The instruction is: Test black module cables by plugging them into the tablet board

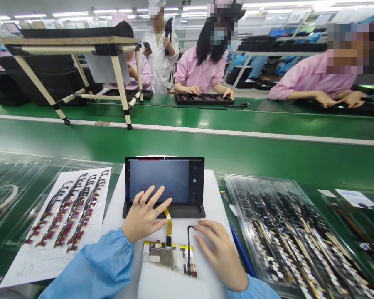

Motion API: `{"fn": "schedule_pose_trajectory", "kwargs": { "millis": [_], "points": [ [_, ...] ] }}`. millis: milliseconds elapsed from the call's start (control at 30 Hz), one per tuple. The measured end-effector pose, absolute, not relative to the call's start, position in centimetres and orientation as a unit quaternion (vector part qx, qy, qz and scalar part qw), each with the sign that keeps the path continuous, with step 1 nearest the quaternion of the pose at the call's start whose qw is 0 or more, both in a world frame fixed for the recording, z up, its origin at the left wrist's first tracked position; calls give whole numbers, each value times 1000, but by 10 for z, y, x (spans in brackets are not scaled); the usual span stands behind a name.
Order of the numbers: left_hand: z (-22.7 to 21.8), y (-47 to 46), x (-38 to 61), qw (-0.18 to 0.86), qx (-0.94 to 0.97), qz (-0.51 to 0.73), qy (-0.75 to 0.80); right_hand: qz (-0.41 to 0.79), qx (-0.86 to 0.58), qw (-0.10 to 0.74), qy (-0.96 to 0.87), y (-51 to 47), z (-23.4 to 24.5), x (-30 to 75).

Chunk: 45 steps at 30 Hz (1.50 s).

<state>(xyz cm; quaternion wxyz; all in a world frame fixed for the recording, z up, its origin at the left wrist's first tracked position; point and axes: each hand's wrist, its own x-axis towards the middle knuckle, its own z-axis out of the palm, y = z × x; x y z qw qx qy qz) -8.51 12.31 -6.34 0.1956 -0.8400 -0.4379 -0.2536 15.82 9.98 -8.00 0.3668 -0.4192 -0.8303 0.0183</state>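
My left hand (148,216) is spread, with its fingertips in front of the lower part of a tablet-like screen (158,178) that leans upright in a black stand (187,212). Below it, a gold flex cable (168,224) runs from the stand down to a circuit board (162,255) with a yellow strip on its top edge. A black flex cable (189,249) rises from the board's right side and bends over to the fingertips of my right hand (220,251), which hold its upper end. That tip is mostly hidden by the fingers.
Rows of small cables (77,207) lie on a printed sheet (28,265) at left. A clear tray (262,182) of flex cables stands at right, beside a blue pen-like tool (241,249). Beyond the green bench (237,153), co-workers in pink sit near a pipe-framed rack (120,85).
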Motion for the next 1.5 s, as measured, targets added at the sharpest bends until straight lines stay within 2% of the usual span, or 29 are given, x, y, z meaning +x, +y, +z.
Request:
{"fn": "schedule_pose_trajectory", "kwargs": {
  "millis": [100,233,367,467,633,767,867,1033,1200,1400,1500],
  "points": [
    [-62,123,-85,203,-836,-265,-436,14,-418,366,-832,100,-80,158],
    [-59,119,-92,152,-795,-380,-448,15,-415,373,-830,100,-79,159],
    [-67,121,-105,46,-615,-563,-550,16,-414,378,-828,100,-79,158],
    [-77,129,-116,-44,-476,-637,-605,12,-413,376,-829,101,-81,159],
    [-86,142,-127,-152,-385,-655,-632,-1,-416,360,-835,98,-78,159],
    [-82,144,-126,-217,-347,-656,-634,-75,-417,282,-861,93,-63,153],
    [-79,143,-126,-251,-334,-652,-633,-126,-418,238,-867,94,-53,142],
    [-78,144,-127,-271,-321,-652,-631,-188,-378,213,-881,107,-57,122],
    [-78,143,-129,-271,-316,-655,-631,-176,-383,224,-879,120,-65,117],
    [-79,142,-128,-284,-314,-656,-625,-101,-383,322,-860,122,-66,123],
    [-80,142,-127,-291,-315,-661,-615,-69,-385,340,-855,119,-67,126]
  ]
}}
